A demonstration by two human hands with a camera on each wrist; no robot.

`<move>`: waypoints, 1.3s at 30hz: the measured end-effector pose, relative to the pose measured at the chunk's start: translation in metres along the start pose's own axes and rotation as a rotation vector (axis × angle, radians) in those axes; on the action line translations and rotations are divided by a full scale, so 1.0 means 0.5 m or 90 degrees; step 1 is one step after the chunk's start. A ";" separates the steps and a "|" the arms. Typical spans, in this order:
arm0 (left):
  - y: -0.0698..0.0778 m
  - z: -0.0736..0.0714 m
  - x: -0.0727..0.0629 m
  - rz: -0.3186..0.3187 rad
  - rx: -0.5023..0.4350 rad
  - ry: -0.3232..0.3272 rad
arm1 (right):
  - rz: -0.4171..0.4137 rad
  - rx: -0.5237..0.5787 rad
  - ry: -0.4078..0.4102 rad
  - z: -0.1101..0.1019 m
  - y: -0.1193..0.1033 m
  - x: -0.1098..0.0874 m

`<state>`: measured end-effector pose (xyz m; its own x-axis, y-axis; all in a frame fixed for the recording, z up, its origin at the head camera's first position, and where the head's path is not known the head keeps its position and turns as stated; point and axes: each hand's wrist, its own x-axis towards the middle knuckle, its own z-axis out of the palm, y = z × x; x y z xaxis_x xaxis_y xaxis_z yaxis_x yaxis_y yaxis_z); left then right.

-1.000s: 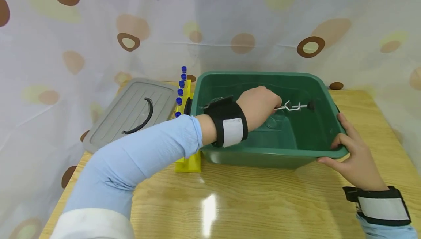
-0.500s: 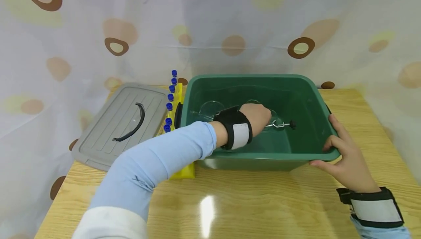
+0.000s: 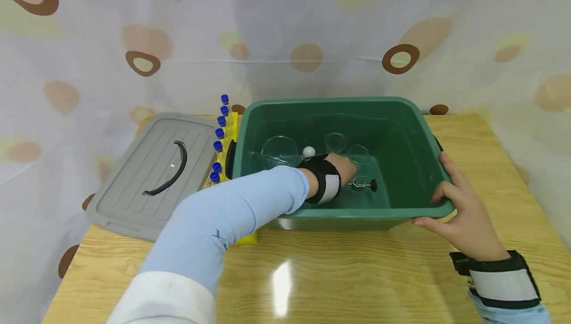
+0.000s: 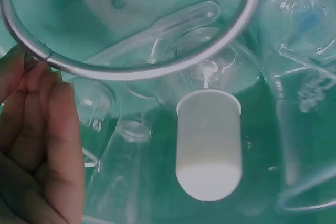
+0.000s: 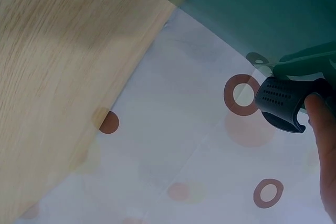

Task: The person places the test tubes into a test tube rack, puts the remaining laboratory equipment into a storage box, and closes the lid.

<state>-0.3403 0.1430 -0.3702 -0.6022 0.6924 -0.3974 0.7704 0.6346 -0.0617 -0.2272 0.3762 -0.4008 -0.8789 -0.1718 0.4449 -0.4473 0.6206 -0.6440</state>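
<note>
My left hand (image 3: pixel 342 166) is down inside a green plastic bin (image 3: pixel 339 212). It pinches the edge of a metal ring (image 4: pixel 142 72) in the left wrist view. In the head view the clamp end of this ring clamp (image 3: pixel 363 184), with a black screw knob, sticks out to the right of the hand. Below the ring lie a clear dropper (image 4: pixel 184 20), a white round-ended cylinder (image 4: pixel 209 145) and clear glassware (image 4: pixel 123 166). My right hand (image 3: pixel 470 217) grips the bin's front right corner, thumb outside and fingers over the rim.
A grey lid (image 3: pixel 156 165) with a black handle lies left of the bin on the wooden table (image 3: pixel 339 274). Between them stands a yellow rack (image 3: pixel 235 123) with several blue-capped tubes (image 3: pixel 218 146). A black latch (image 5: pixel 283 100) is on the bin's right side. Patterned cloth hangs behind.
My left hand has gone lower into the bin, taking the ring clamp down with it. The right hand keeps its grip on the corner. The head view has shifted slightly.
</note>
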 end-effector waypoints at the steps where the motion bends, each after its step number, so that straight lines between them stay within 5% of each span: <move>1: 0.001 0.002 0.004 -0.002 0.001 -0.004 | -0.002 0.002 0.000 0.001 -0.001 0.001; 8: 0.002 0.007 0.030 -0.008 0.020 0.001 | -0.003 0.010 0.007 0.004 -0.005 0.003; 18: 0.005 0.032 0.038 -0.020 -0.055 -0.001 | -0.008 0.023 0.013 0.011 -0.004 -0.006; 39: 0.016 0.062 0.072 -0.007 0.052 -0.006 | -0.029 0.036 0.027 0.010 0.004 -0.002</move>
<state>-0.3494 0.1626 -0.4134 -0.6095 0.6816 -0.4048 0.7782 0.6119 -0.1413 -0.2278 0.3738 -0.4054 -0.8499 -0.1651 0.5003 -0.4965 0.5686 -0.6558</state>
